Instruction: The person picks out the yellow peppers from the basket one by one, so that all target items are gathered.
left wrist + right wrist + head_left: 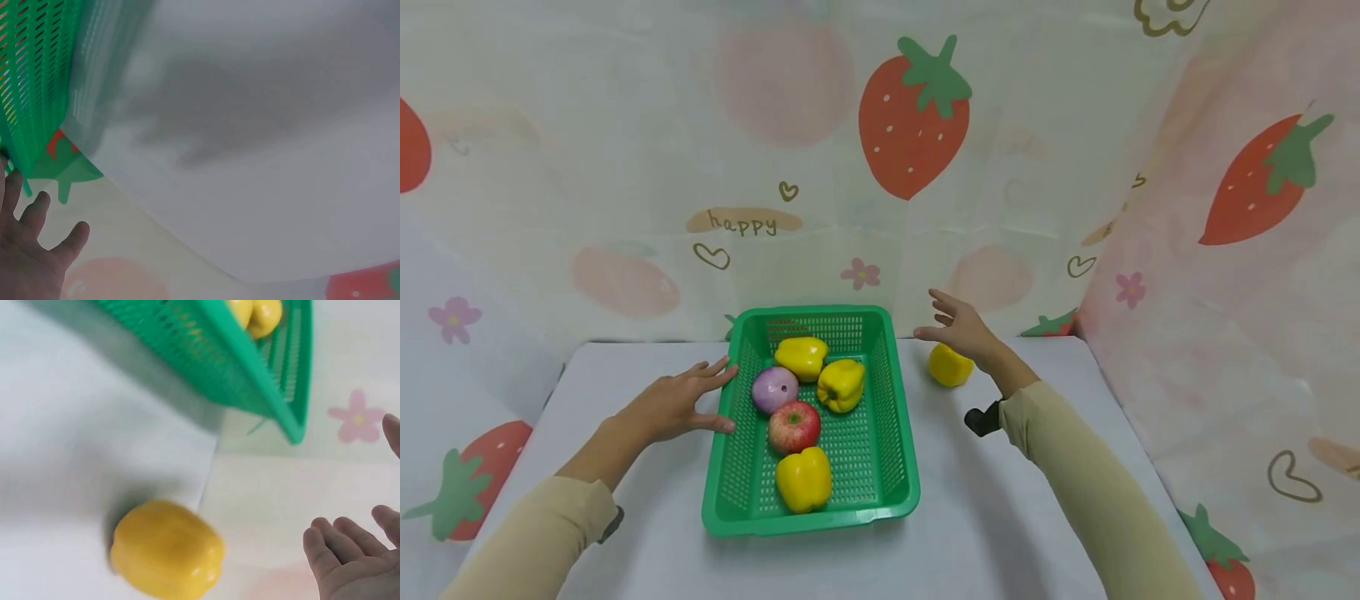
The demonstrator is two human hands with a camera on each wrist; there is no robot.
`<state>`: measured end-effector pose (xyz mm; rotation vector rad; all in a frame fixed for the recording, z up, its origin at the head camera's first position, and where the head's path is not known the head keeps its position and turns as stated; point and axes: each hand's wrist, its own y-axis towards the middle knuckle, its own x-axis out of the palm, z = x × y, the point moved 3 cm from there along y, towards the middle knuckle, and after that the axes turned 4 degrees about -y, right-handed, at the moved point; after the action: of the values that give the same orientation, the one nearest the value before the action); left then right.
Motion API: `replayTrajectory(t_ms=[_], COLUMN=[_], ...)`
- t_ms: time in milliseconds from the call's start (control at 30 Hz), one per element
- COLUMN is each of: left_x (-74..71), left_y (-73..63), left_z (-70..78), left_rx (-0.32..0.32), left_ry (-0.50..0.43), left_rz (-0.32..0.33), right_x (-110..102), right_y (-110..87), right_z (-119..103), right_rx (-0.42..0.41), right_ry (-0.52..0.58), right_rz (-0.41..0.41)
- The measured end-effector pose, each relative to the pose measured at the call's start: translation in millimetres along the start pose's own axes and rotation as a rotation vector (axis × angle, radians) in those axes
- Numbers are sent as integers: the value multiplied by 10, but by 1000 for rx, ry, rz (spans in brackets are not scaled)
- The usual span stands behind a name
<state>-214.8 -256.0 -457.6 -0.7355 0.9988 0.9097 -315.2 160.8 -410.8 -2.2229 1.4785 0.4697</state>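
My left hand [681, 404] is at the left rim of a green perforated plastic basket [820, 522], fingers spread and fingertips right at the edge. Inside lie a yellow bell pepper [801, 358] at the back, another yellow pepper [841, 385] beside it, a round purple fruit or vegetable [774, 389], a red apple [794, 427] and a front yellow pepper [804, 479]. To the right of the basket, my right hand [964, 329] hovers with fingers extended and nothing in it. A lone yellow bell pepper [167, 550] sits on the table below that hand, partly covered by it in the head view.
The white-covered table [940, 533] ends at a patterned cloth backdrop [820, 275], which also rises along both sides. Dark wrist straps [983, 419] show at the cuffs of the beige sleeves [1086, 475].
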Motion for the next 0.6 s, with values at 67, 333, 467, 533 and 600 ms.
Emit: replayTrajectory(t_ms=[67,333,467,533,600], left_x=[-2,0,-7,-10,-8], left_y=[-5,-19,-18,-15,-13], left_z=[-3,-14,-4,0,0], left_rx=[-1,4,1,-2,-7], left_ry=[-1,-3,-10,-10,-13], left_rz=[-2,11,5,2,-2], right_x=[66,454,615,675,721], right_y=[26,95,104,116,129], right_z=[-91,-211,-231,-238,-242], right_rx=[-26,-77,-69,-57,-35], right_ry=[6,49,42,31,22], right_rz=[-31,-125,-156,-164,-170])
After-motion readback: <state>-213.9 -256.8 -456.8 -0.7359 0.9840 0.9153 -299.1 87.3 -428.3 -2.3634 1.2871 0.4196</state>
